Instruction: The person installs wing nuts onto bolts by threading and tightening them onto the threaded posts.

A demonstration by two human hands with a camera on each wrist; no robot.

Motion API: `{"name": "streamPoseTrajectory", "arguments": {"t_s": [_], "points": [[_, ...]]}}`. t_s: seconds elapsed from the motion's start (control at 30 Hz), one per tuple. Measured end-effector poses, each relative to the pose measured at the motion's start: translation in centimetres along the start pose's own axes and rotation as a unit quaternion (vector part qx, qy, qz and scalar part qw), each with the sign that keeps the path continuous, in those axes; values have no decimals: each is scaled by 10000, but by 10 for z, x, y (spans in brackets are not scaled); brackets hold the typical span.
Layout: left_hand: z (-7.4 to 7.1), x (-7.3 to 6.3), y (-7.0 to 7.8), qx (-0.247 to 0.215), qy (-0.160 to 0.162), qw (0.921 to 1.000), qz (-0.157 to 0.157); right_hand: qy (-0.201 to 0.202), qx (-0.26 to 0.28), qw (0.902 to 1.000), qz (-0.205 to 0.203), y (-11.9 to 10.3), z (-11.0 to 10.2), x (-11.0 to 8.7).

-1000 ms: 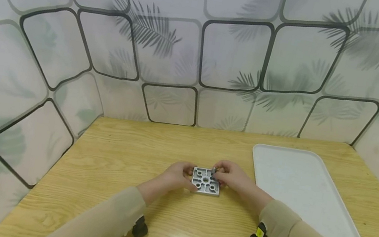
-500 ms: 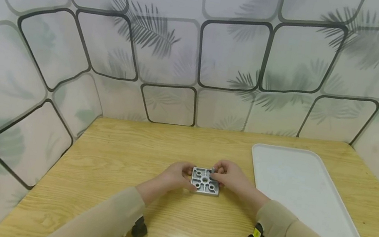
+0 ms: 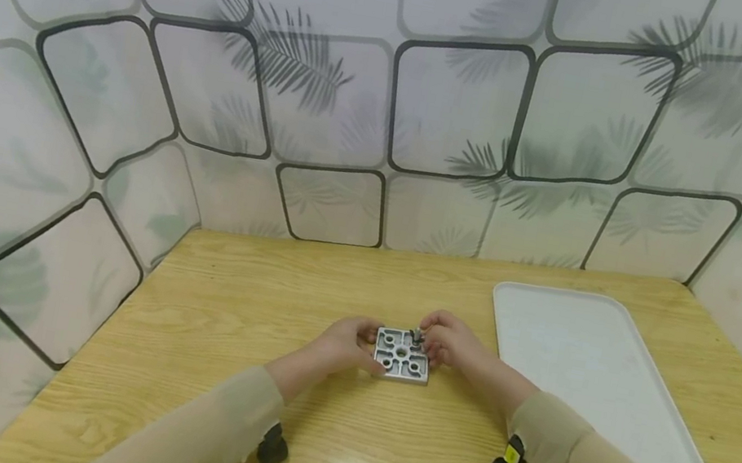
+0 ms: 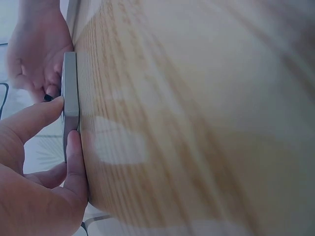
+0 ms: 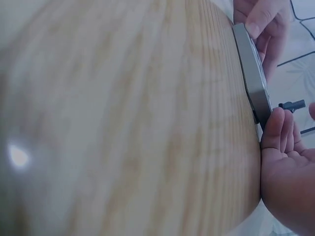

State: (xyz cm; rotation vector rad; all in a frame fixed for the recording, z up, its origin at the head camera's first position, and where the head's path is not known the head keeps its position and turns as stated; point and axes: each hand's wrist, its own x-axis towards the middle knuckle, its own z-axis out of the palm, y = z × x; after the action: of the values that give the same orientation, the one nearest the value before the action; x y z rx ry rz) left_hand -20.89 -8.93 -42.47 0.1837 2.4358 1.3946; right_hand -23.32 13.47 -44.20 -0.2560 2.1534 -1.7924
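Note:
A square silver metal plate point(image 3: 400, 367), with ribs and round holes on its upper face, lies on the wooden table. My left hand point(image 3: 344, 343) grips its left side; in the left wrist view the thumb point(image 4: 49, 110) is at the upper edge and a finger point(image 4: 74, 152) along the side. From the plate's far right corner stands a small dark bolt point(image 5: 294, 105), its threaded end pointing up. Around that corner is my right hand point(image 3: 457, 346), fingertips point(image 5: 275, 123) at the plate's edge, its thumb point(image 5: 312, 110) apart from the bolt.
A white rectangular tray point(image 3: 600, 371) lies on the table point(image 3: 274, 272) to the right, beyond the right forearm. Patterned wall panels point(image 3: 460, 106) stand behind the table and at both sides. Each wrist carries a black camera.
The right thumb and finger, earlier pinching the bolt, have come off it and spread a little. The bolt stays standing at the plate's corner. The left hand and plate hold nearly still.

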Motion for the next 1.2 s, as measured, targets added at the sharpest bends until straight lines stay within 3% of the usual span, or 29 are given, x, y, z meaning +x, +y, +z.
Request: {"name": "streamPoseTrajectory", "arguments": {"t_s": [0.1, 0.17, 0.43, 0.77, 1.2], "points": [[0, 1, -1, 22, 2, 10000, 8, -127, 496, 9987, 73, 0, -2, 0], [0, 0, -1, 24, -12, 10000, 22, -210, 505, 9985, 63, -1, -3, -1], [0, 2, -1, 31, -48, 10000, 64, -454, 20, 9990, -52, -1, -5, -2], [0, 1, -1, 24, -71, 10000, -1, -193, -673, 9975, -24, 1, -4, -1], [0, 2, -1, 109, -66, 9999, -3, -108, -870, 9961, -118, 2, -3, -2]]}}
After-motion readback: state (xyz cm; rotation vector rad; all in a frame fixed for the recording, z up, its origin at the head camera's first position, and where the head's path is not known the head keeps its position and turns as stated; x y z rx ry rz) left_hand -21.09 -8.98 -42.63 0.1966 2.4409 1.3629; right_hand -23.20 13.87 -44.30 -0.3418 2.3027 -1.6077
